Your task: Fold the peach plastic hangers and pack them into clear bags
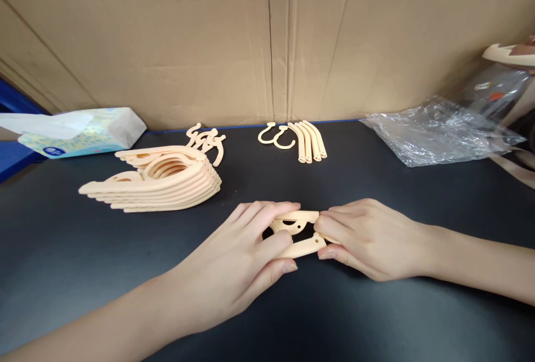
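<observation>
My left hand (251,253): fingers curled round a cream hanger part (303,246), low centre over the counter (326,317) | my right hand (371,242): fingers pinching its right end | I should steady it, pressing evenly.

Passable between pale stack (188,190) and 2 hooks (276,140), between 4 strips (308,153) and plastic bag (438,136), blocked in front by left hand (248,253) and right hand (370,236), behind by cardboard (200,44).

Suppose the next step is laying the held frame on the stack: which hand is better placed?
Probably the left hand: it grips the frame and is nearer the stack, off to the left. The right hand pinches a pale part at the frame's right end, farther away.
</observation>
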`<state>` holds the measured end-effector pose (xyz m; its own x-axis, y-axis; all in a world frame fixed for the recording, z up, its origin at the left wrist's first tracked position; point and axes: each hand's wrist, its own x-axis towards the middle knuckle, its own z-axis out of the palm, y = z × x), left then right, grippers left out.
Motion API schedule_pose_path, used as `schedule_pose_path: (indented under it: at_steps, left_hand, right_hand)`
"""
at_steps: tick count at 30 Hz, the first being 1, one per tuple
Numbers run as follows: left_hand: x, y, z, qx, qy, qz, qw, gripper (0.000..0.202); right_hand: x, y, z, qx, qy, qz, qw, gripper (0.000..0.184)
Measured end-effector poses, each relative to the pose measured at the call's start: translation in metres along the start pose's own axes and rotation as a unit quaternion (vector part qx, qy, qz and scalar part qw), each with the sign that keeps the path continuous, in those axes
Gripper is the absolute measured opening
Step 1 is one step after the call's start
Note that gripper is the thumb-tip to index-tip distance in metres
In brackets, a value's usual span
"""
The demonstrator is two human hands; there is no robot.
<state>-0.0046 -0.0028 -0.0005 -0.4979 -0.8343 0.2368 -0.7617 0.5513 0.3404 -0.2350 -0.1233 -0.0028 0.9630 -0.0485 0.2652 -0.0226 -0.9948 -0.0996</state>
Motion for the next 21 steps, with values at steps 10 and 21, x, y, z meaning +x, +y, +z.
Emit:
schedule_pose_path:
  at_steps: [10,21]
  left_hand:
    - [-0.0006,-0.0001,-0.0008,0.001,-0.005,-0.001,1.000,0.020]
    - [0.0010,0.0003,-0.0021,-0.001,-0.001,-0.002,1.000,0.019]
  right_hand:
    - [0.0007,-0.0010,-0.0004,-0.027,-0.010,0.007,1.000,0.036]
    - [-0.0007,-0.0017,-0.0015,-0.022,-0.025,0.012,0.999,0.035]
